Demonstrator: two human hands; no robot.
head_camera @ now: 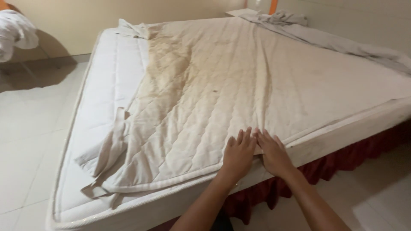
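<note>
View: head camera, looking down across a bed from its near edge.
Floor [25,141]: pale glossy tiles, seen left of the bed and at lower right.
Walls [141,10]: plain cream behind the bed, lighter on the right side.
Bed [102,85]: large bare white mattress, set diagonally in frame, corner toward lower left.
Bed skirt [342,158]: dark red, gathered, hanging below the near mattress edge.
White bundle [15,32]: rumpled cloth at upper left, well apart from the bed.
Grey sheet [342,42]: crumpled, lying along the far right edge of the mattress, bunched at the far corner.
Quilted pad [222,85]: cream mattress protector with diamond stitching, spread over most of the mattress, leaving a bare strip on the left.
Pad surface: yellow-brown staining in a long band down the left half, one small dark speck near the middle, soft wrinkles running lengthwise.
Pad corner straps [109,149]: loose fabric bands at the near left corner, flopped and folded on the bare mattress.
Pad far corner [132,30]: bunched and wrinkled at the far left of the mattress.
Left hand [239,155]: palm down, fingers stretched out flat, pressing on the near edge of the pad, gripping nothing.
Right hand [274,154]: palm down just beside the left, fingertips touching it, flat on the pad edge where it meets the mattress rim, gripping nothing.
Forearms: bare, reaching in from the bottom of frame.
</note>
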